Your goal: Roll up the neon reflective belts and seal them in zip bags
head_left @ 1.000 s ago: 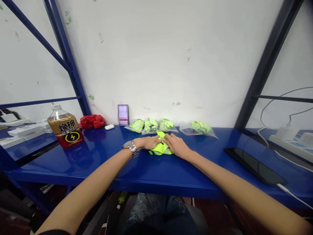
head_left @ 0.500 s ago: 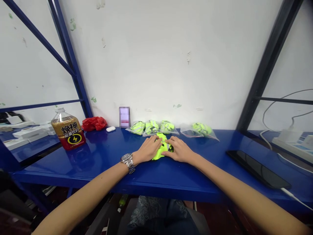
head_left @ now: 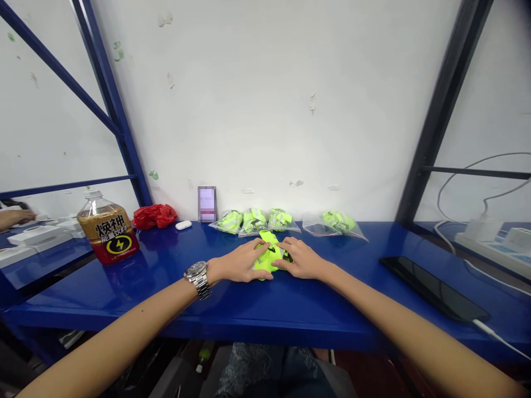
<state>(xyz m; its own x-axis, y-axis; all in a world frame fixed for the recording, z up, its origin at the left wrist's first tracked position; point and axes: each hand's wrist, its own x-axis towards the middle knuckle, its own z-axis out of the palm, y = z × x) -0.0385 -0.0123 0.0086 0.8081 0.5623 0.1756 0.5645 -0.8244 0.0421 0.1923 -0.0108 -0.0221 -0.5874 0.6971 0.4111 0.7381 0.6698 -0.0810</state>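
A small folded fluorescent yellow reflective vest (head_left: pixel 269 251) with grey strips and dark patches lies on the blue table (head_left: pixel 232 301), between my hands. My left hand (head_left: pixel 237 262), with a metal watch on the wrist, holds its left side: the fingers rest over the cloth and the thumb lies along the near edge. On the right side, my right hand (head_left: pixel 302 258) curls its fingers and thumb round the cloth. Part of the vest is hidden under my fingers. Just behind it are several clear bags with similar yellow bundles, one bag (head_left: pixel 254 221) among them.
At left stand a large drink bottle (head_left: pixel 110 229), a red plastic bag (head_left: pixel 154 216) and a white earbud case (head_left: pixel 183 225). A phone (head_left: pixel 207 203) leans on the wall. Another bagged bundle (head_left: pixel 338 222) and a black phone (head_left: pixel 433 287) on a cable lie at right. Another person's hand (head_left: pixel 16 218) shows far left.
My left hand has shifted left, its thumb now spread lower along the vest's near edge. My right hand stays on the vest. Another person's hand has appeared at far left; the view has shifted slightly.
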